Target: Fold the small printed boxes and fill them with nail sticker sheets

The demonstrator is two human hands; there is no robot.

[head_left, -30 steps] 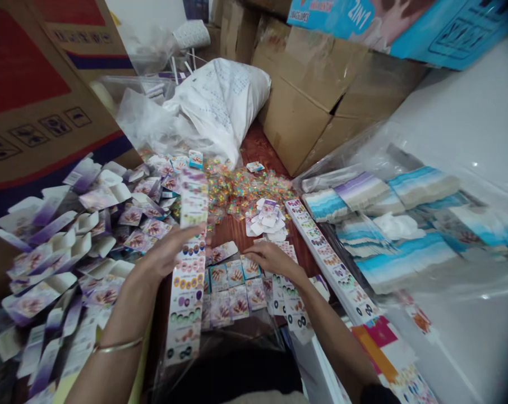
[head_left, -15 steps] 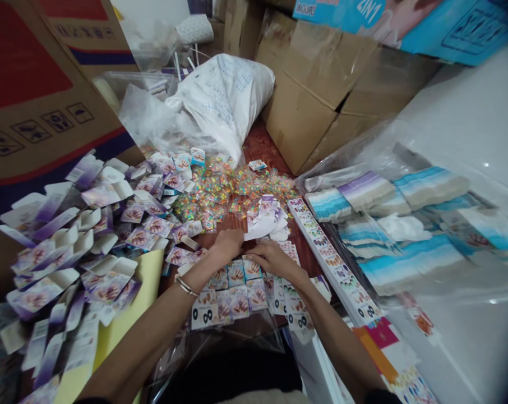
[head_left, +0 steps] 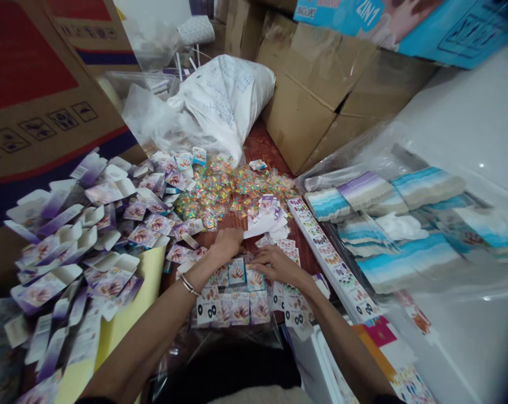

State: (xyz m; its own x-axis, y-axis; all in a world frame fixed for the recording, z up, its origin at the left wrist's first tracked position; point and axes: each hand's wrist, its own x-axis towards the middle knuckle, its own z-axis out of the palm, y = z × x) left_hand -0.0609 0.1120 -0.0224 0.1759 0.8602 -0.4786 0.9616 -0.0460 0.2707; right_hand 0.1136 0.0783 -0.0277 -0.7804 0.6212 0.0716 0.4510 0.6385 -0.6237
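Observation:
My left hand [head_left: 229, 243] is closed, knuckles up, beside a white paper strip [head_left: 259, 226]; whatever its fingertips hold is hidden. My right hand [head_left: 277, 265] reaches left with fingers extended and a little apart, touching the top of a small blue box [head_left: 255, 279]. Between my wrists lie rows of flat little boxes with hand pictures: blue ones [head_left: 236, 271] behind, purple ones [head_left: 239, 308] in front. Clear plastic film [head_left: 237, 335] shows around the front row. Cards with nail designs [head_left: 296, 314] lie under my right wrist.
Unfilled purple cartons [head_left: 106, 191] pile up at left, by a yellow sheet [head_left: 132, 292]. Small bags of colourful pieces [head_left: 212, 191] heap behind my hands, before a white sack [head_left: 224, 101]. Blue-edged card stacks [head_left: 409, 252] lie right, past a printed strip [head_left: 329, 252]. Cardboard boxes [head_left: 317, 84] stand behind.
My right hand has shifted slightly right and down over the blue boxes. The rows of little boxes appear a bit lower in view. My left hand stays nearly in place.

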